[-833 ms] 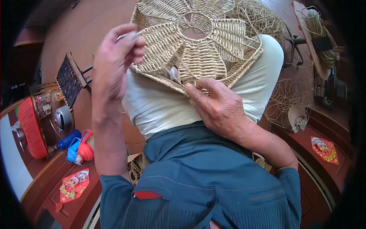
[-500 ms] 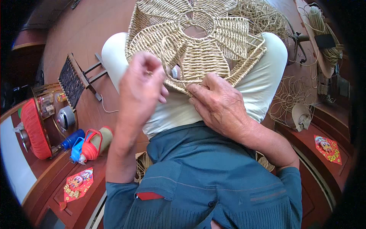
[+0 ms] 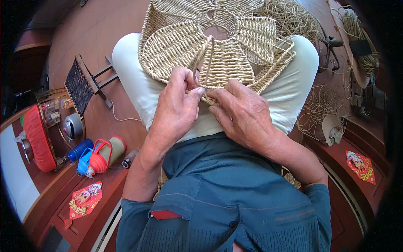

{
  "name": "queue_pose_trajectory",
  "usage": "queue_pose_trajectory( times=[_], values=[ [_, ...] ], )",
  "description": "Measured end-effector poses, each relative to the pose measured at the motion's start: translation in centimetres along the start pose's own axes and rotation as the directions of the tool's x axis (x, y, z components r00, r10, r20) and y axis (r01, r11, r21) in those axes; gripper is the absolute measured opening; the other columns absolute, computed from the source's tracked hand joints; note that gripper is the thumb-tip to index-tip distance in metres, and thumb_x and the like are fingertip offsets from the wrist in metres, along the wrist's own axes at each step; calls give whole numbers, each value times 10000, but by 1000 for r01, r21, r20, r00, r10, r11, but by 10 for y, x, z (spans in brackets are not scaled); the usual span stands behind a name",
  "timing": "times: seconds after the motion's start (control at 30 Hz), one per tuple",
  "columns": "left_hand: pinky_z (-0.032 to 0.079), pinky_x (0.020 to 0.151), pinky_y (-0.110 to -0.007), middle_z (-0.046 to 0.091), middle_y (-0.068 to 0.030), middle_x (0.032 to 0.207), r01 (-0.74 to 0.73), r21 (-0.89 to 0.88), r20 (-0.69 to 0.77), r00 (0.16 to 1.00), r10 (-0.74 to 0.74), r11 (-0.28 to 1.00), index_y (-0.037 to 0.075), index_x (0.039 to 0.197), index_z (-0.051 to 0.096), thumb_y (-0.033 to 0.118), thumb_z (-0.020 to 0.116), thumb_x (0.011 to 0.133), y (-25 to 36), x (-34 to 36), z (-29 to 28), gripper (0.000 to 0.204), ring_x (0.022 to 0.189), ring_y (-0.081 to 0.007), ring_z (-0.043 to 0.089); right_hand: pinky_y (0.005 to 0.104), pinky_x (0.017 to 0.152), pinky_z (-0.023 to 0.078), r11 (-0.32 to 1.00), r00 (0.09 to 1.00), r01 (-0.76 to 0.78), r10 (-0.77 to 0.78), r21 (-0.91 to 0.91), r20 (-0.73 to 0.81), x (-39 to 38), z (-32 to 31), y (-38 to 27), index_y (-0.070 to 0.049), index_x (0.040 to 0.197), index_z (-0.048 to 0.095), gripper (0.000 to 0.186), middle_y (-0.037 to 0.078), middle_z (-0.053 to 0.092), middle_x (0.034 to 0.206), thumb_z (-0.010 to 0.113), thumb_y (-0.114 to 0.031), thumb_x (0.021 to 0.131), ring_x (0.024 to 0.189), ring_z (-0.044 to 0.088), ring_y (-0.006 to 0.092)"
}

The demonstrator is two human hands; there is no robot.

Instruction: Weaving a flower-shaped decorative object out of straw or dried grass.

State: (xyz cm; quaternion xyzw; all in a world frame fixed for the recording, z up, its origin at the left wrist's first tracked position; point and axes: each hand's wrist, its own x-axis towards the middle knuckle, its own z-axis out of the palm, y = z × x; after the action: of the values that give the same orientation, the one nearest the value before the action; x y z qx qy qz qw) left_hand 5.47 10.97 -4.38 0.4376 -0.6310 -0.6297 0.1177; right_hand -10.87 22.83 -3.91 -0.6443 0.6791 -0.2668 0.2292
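A straw-coloured woven piece [image 3: 166, 46] with petal-shaped panels around a round opening rests across my knees in pale trousers. At its near rim, my left hand [image 3: 178, 103] pinches a loop of loose cord [image 3: 197, 63] that rises over the lower panel. Right beside it, my right hand [image 3: 241, 113] grips the same rim, fingers curled round it. The two sets of fingertips are close together; exactly what lies between them is partly hidden.
Tangled cord [image 3: 289, 21] lies behind the piece. A cord hank on a board [image 3: 357, 29] and loose coils [image 3: 315, 105] are at right. At left stand a woven stool [image 3: 77, 84], a red covered round container [image 3: 35, 138], flasks [image 3: 105, 153] and a blue bottle [image 3: 79, 149].
My left hand has come from the piece's upper left side down to the near rim beside my right hand, drawing a cord loop over the lower panel. My right hand has shifted little.
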Motion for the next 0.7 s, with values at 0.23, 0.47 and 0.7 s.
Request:
queue_pose_trajectory(
  times=[0.23,0.47,0.7],
  values=[
    [356,367,-260,560,-38,865,78,4,116,990,-78,997,62,1179,438,-11,587,1039,1,8,-15,217,485,-49,448,463,785,568,1000,1000,0,0,-9,8,-1,0,2,-47,1128,688,234,141,584,980,762,-185,954,910,672,339],
    [473,581,-261,631,-49,1011,-178,358,-279,916,287,917,50,1036,498,-47,633,1001,-7,-20,24,169,631,-51,527,460,793,573,1000,999,3,-3,10,-34,-2,3,4,-48,1100,686,206,144,603,990,748,-176,950,934,688,338],
    [478,564,-215,630,-63,1138,-144,-383,-260,965,43,912,30,1182,531,-109,668,981,-18,-42,40,280,661,-24,519,458,789,573,999,996,6,-3,41,-86,-6,9,7,-59,1086,689,166,133,608,977,718,-159,957,913,691,337]
  ],
)
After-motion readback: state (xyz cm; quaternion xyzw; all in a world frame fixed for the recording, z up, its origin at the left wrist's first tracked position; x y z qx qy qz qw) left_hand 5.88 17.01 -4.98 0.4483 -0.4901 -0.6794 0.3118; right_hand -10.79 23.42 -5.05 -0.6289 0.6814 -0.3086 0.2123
